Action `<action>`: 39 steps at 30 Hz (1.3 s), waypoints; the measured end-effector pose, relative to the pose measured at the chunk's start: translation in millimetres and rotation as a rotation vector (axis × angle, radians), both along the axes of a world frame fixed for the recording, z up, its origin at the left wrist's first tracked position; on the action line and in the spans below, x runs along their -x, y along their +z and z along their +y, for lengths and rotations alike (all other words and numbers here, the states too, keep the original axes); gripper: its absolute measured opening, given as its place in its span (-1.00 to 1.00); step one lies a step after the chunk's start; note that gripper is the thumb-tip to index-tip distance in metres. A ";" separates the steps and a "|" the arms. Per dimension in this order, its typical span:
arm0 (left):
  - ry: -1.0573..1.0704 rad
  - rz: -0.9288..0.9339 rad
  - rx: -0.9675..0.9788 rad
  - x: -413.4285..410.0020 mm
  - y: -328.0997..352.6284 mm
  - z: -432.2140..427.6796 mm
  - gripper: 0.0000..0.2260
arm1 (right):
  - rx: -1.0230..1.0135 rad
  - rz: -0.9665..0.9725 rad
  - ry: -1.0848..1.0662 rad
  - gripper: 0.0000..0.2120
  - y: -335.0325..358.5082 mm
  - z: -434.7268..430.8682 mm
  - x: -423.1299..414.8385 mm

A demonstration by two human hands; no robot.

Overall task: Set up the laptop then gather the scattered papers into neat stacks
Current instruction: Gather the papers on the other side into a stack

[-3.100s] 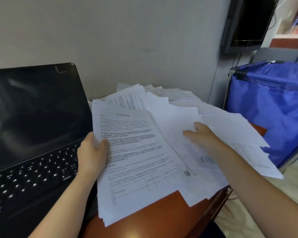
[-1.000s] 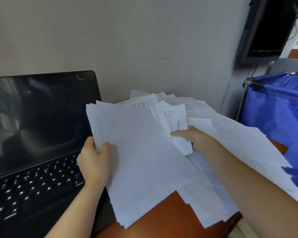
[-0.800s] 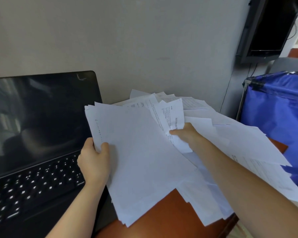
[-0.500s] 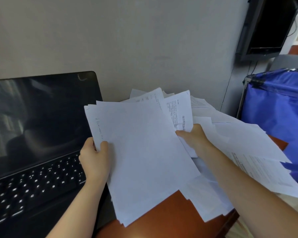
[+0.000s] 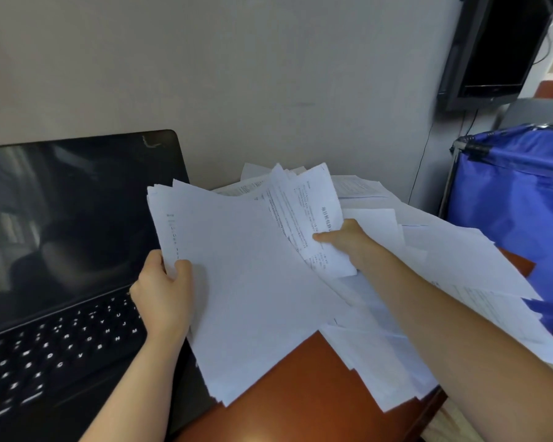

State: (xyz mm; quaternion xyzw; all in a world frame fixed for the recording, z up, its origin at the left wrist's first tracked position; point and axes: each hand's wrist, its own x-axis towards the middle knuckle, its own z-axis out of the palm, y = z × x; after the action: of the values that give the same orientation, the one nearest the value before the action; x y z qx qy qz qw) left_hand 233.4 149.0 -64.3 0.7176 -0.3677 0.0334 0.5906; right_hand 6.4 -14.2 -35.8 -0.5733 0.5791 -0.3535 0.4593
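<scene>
Left hand (image 5: 162,295) grips stack (image 5: 253,282); right hand (image 5: 345,240) pinches printed sheet (image 5: 316,218).

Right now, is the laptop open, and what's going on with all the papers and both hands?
Laptop: open, screen dark.
Held stack: gripped at its left edge, edges uneven.
Left hand: grips the held stack.
Printed sheet: pinched, raised above the pile.
Right hand: pinches the printed sheet.
Scattered papers: loose and messy, some overhanging the table.
Wall screen: dark.
</scene>
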 end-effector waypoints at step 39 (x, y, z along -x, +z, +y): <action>-0.162 0.106 -0.130 5.5 7.1 -0.6 -0.80 | -0.117 -0.830 -0.163 -0.85 -21.2 94.1 93.2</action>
State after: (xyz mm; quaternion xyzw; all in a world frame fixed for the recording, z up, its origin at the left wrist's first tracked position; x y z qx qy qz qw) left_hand 227.9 148.4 -57.2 0.7231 -0.3941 -0.0767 0.5621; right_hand -86.8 79.9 -57.0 -0.3075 0.4077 -0.5560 0.6558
